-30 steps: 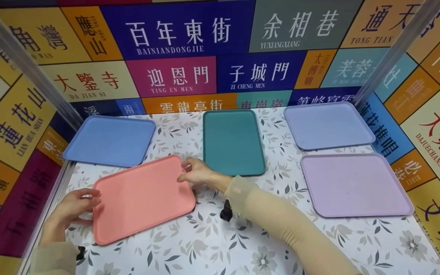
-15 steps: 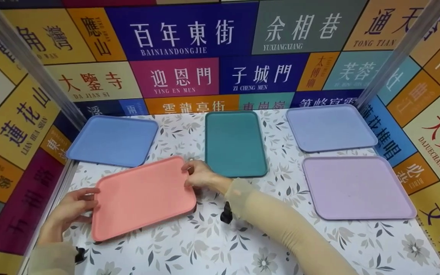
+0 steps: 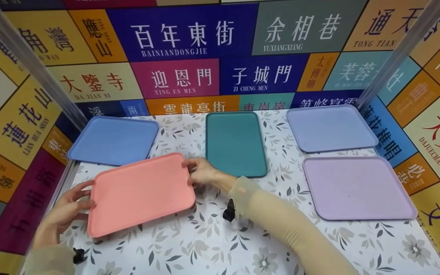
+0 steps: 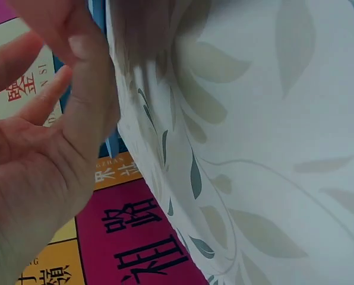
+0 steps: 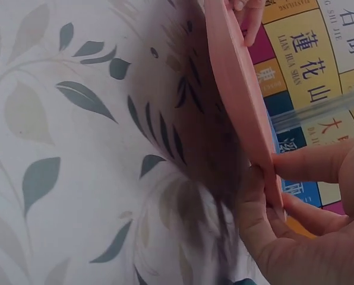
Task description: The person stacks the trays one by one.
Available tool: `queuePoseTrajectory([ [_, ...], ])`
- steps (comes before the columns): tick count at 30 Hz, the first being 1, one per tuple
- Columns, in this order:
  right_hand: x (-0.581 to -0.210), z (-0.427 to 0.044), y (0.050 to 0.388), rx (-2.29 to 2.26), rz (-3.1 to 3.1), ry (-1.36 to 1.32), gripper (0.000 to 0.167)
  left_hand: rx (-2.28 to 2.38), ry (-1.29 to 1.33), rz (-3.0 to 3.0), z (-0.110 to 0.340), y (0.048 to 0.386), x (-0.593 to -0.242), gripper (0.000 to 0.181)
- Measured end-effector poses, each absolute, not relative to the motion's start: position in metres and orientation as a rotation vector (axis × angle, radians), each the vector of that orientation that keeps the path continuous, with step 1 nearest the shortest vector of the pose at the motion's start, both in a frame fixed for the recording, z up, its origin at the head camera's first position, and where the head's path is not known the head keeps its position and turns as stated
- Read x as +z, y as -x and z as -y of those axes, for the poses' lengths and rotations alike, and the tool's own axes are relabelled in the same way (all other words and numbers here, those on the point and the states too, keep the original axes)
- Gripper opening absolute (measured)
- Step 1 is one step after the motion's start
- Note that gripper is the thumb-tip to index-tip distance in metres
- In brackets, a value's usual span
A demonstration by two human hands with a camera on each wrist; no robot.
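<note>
A salmon-pink rectangular tray (image 3: 139,194) is held by its two short sides, tilted and slightly above the table. My left hand (image 3: 65,210) grips its left edge; the left wrist view shows that hand (image 4: 46,160) with the tray's corner near its fingertips at the top. On the opposite side, my right hand (image 3: 203,172) pinches the right edge. In the right wrist view, thumb and fingers of the right hand (image 5: 307,225) clasp the rim of the tray (image 5: 242,89), and a shadow lies on the cloth underneath.
Behind the pink tray lies a blue tray (image 3: 115,141), partly overlapped in view. A green tray (image 3: 236,143) stands at back centre, with a periwinkle tray (image 3: 332,128) and a lilac tray (image 3: 359,187) on the right. Printed panels (image 3: 181,76) enclose the leaf-patterned tablecloth (image 3: 250,236).
The pink tray has risen a little off the table and shifted slightly left, with both hands moving along. The other trays have stayed in place.
</note>
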State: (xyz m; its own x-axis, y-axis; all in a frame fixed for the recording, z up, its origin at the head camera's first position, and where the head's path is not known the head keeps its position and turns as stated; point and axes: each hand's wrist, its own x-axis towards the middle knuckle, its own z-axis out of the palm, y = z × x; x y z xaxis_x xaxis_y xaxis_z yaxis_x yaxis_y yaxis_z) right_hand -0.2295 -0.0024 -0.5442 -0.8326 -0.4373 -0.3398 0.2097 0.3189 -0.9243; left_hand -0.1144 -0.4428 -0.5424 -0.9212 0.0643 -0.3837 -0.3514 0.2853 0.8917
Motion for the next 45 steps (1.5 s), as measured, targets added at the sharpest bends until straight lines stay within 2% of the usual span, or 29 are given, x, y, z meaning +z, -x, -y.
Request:
queuePoseTrajectory([
  [11, -0.541, -0.017, 0.245, -1.774, -1.755, 0.131, 0.081, 2.095, 0.092, -1.909, 0.442, 0.116, -0.539, 0.077],
  [22, -0.529, -0.030, 0.265, -1.869, -1.713, 0.109, 0.082, 2.193, 0.102, -1.845, 0.422, 0.131, -0.542, 0.074],
  [27, -0.526, -0.036, 0.273, -1.916, -1.717, 0.047, 0.076, 2.262, 0.122, -1.828, 0.411, 0.141, -0.542, 0.070],
  [38, -0.521, -0.033, 0.271, -2.149, -1.690, -0.066, 0.063, 2.445, 0.325, -1.789, 0.388, 0.150, -0.533, 0.073],
  [45, -0.524, -0.001, 0.253, -2.444, -1.691, -0.181, 0.074, 2.557, 0.617, -1.772, 0.354, 0.158, -0.522, 0.085],
])
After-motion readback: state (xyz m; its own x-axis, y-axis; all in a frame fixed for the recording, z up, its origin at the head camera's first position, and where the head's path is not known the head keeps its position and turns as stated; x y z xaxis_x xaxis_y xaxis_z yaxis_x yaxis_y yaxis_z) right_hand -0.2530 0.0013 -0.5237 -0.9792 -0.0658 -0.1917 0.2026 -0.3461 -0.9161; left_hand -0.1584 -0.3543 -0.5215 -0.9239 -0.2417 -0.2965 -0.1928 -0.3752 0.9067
